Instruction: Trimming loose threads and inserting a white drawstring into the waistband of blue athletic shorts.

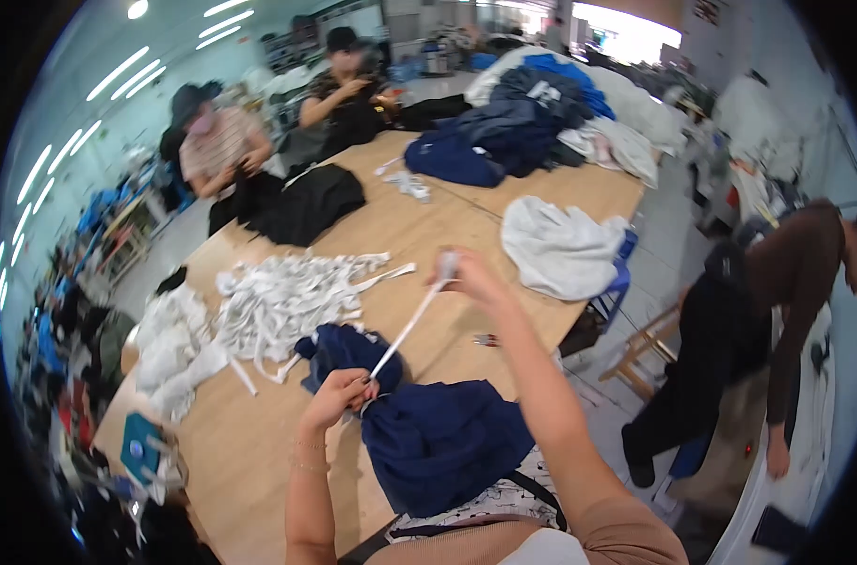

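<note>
A narrow white drawstring is pulled taut on a slant between my two hands. My left hand is closed on its lower end, right by the navy garment. My right hand grips the upper end, raised farther out over the table. Across my lap and the table's near edge lies the navy garment, bunched up. Just beyond my left hand sits another navy cloth bundle. Whether the drawstring runs into the garment is hidden by my left fingers.
Left of my hands, a heap of white strips spreads over the wooden table. A light grey garment and a navy pile lie farther off. Two people handle black cloth across the table; another person bends at the right.
</note>
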A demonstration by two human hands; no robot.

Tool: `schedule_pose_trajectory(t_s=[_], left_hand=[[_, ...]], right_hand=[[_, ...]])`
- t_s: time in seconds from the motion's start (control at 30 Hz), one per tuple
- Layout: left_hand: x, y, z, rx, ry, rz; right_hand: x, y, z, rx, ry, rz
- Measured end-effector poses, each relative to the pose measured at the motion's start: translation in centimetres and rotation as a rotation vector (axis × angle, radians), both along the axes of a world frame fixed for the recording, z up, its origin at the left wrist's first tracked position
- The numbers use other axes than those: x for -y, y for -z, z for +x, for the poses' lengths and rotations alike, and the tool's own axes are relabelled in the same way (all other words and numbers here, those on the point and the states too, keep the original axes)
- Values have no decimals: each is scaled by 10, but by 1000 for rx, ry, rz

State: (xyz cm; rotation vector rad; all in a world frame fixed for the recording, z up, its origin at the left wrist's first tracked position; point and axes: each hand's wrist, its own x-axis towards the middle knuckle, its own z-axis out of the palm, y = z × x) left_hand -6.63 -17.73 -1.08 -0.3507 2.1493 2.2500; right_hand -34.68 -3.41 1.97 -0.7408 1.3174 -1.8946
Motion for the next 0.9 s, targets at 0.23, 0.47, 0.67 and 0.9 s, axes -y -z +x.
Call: schedule_pose_trajectory(t_s=[0.23,0.47,0.67,0.9], left_hand=[[16,-1,36,1,-135,29],[3,2,11,26,-146,30],[2,-1,23,-13,-225,-174],[-13,-1,15,-30,-297,-234]], right_hand=[[-196,31,-74,90,596,44],[-400,-19,-84,-202,1469,146],[-191,-43,77,-410,-17,297],[-9,63,179,-546,-145,119]])
